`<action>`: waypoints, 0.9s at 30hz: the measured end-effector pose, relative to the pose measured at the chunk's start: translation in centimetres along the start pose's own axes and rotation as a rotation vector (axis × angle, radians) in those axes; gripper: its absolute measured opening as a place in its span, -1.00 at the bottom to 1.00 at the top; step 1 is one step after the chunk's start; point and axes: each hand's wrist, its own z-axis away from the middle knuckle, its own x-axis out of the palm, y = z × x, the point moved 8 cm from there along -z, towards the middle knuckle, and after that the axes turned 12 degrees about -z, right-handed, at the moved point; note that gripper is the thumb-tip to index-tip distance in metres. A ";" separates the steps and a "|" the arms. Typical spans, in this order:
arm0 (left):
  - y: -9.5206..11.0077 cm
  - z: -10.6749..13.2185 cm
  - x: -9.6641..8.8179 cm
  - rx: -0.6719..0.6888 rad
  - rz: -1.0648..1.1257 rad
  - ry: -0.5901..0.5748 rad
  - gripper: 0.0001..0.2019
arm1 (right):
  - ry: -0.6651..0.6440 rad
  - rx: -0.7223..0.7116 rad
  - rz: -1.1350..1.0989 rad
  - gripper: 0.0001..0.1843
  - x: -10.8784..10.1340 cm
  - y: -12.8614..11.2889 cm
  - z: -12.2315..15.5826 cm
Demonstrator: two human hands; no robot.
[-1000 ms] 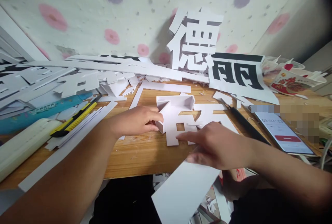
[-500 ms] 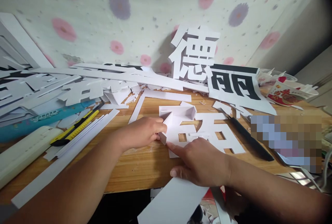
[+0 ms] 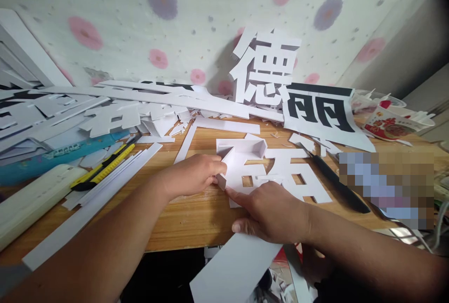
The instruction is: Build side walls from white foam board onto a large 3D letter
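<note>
A white foam-board cut-out character (image 3: 277,172) lies flat on the wooden desk (image 3: 189,219), with a raised side strip (image 3: 242,148) along its upper left. My left hand (image 3: 194,174) pinches the left end of that strip, fingers closed. My right hand (image 3: 270,209) presses its forefinger along the character's lower left edge, while thumb and fingers hold a broad white strip (image 3: 235,268) that hangs over the desk's front edge.
A yellow utility knife (image 3: 103,167) and long white strips (image 3: 91,209) lie at left beside a teal tube (image 3: 52,158). A black ruler (image 3: 336,181) lies at right. Finished white character (image 3: 263,69) and a printed black template (image 3: 322,106) lean at the back wall.
My right hand slid left along the character's lower edge to its left corner, carrying the broad strip with it. My left hand kept its pinch on the side strip.
</note>
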 end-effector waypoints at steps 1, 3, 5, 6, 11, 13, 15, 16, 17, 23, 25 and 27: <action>0.0 0.0 0.0 0.003 -0.008 0.006 -0.89 | 0.004 -0.005 0.006 -0.29 0.0 0.0 0.0; -0.1 0.0 0.0 0.004 -0.023 0.011 -0.89 | 0.010 -0.008 0.017 -0.28 0.0 -0.1 0.0; -0.1 0.1 -0.2 -0.002 -0.020 0.008 -0.90 | 0.004 -0.001 0.023 -0.26 0.0 0.0 0.1; -0.1 0.2 -0.4 -0.005 -0.008 0.011 -0.92 | 0.003 0.002 0.024 -0.26 0.0 0.0 0.1; 0.1 1.0 -2.2 -0.014 0.063 0.061 -0.91 | 0.029 -0.002 0.024 -0.23 0.1 0.0 0.1; 0.3 1.2 -2.8 0.011 0.072 0.108 -0.89 | 0.039 -0.005 0.025 -0.24 0.2 0.0 0.1; 0.4 1.3 -3.6 0.044 0.084 0.188 -0.87 | 0.053 0.000 0.021 -0.23 0.2 0.0 0.1; 0.4 1.3 -3.9 0.061 0.091 0.227 -0.87 | 0.059 0.003 0.014 -0.24 0.0 0.1 0.2; 0.4 1.4 -4.0 0.075 0.100 0.253 -0.86 | 0.061 0.001 -0.004 -0.25 -0.2 0.3 0.4; 0.5 1.4 -4.4 0.119 0.136 0.301 -0.88 | 0.121 -0.052 -0.368 -0.48 -3.2 2.0 4.6; 0.7 1.4 -4.4 0.118 0.138 0.305 -0.91 | 0.233 0.010 -0.457 -0.56 -4.0 3.4 6.7; 0.7 1.2 -4.0 0.099 0.121 0.269 -0.88 | 0.352 0.102 -0.486 -0.67 -3.9 4.8 8.8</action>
